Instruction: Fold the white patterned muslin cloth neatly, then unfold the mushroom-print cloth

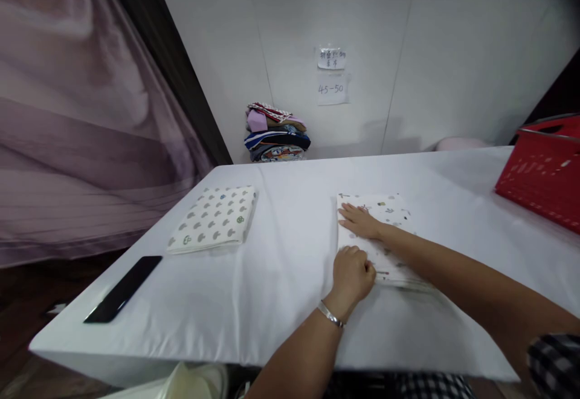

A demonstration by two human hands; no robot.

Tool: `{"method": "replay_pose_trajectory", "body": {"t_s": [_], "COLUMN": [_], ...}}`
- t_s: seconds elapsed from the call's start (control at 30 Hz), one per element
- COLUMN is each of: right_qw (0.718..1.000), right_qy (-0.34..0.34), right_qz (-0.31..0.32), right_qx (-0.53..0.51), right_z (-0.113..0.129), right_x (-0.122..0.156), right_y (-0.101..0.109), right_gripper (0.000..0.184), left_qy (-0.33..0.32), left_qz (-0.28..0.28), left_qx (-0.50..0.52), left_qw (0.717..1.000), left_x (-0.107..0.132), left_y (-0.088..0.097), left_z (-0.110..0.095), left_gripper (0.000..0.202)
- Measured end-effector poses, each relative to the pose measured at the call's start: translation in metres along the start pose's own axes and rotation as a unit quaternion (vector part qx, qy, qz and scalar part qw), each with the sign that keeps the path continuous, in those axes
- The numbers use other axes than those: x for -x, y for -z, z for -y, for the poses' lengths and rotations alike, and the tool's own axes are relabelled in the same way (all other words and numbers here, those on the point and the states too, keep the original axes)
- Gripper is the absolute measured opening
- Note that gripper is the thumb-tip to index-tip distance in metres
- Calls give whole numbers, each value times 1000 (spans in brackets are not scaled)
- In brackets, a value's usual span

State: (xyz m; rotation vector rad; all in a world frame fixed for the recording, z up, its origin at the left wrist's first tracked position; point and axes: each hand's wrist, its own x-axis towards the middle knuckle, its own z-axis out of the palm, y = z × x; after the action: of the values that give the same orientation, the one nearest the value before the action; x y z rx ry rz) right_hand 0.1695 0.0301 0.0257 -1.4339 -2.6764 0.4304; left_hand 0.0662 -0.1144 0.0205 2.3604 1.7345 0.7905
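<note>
A folded white cloth with small prints [390, 208] lies on the white table [290, 266], right of the middle. My right hand [360, 220] lies flat on its far left part, fingers stretched out. My left hand [351, 272], with a bracelet at the wrist, is curled at the cloth's near left edge, fingers closed on the fabric there. A second folded cloth [212, 217], white with grey and green motifs, rests apart on the table's left side.
A black phone [122, 289] lies near the table's left front corner. A red basket [541, 172] stands at the right edge. A stack of folded clothes [275, 133] sits against the wall behind. Paper notes [332, 75] hang on the wall. A pinkish curtain [67, 115] hangs left.
</note>
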Motion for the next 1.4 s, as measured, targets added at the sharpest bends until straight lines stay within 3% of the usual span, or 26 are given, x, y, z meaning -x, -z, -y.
{"method": "replay_pose_trajectory", "body": {"t_s": [0.2,0.33,0.43,0.53,0.63,0.73,0.9,1.07,1.13,1.23,1.33,1.4], "right_qw": [995,997,994,963,917,893,907,955,963,970,983,979], "right_qy": [57,46,-41,-170,-255,-275,-192,-161,-123,-25,97,123], "right_qz": [27,-7,-83,-162,-196,-203,-272,-229,-239,-242,-150,-150], "right_qx": [-73,-63,-61,-130,-234,-292,-256,-102,-20,25,41,56], "right_z": [6,-8,-24,-35,-36,-36,-60,-76,-61,-17,32,53], "right_x": [83,146,185,208,211,199,180,174,172,170,176,183], "right_y": [-2,-1,-8,-20,-26,-23,-16,-7,-1,-5,-27,-43], "right_gripper": [59,52,53,61,66,66,56,46,46,49,53,59], "left_qy": [-6,18,66,134,201,224,205,176,183,204,201,203], "left_qz": [3,-10,-40,-75,-61,-32,4,35,44,33,7,1], "left_qx": [30,32,33,64,111,118,99,134,149,138,106,95], "left_qw": [1000,999,996,986,971,967,974,975,971,969,974,975], "left_x": [0,1,1,0,-2,-1,19,42,41,31,18,9], "left_y": [0,4,9,11,10,11,15,22,25,27,26,24], "left_z": [0,4,14,26,32,29,11,1,2,5,10,16], "left_gripper": [10,14,16,5,11,11,8,8,7,6,8,9]}}
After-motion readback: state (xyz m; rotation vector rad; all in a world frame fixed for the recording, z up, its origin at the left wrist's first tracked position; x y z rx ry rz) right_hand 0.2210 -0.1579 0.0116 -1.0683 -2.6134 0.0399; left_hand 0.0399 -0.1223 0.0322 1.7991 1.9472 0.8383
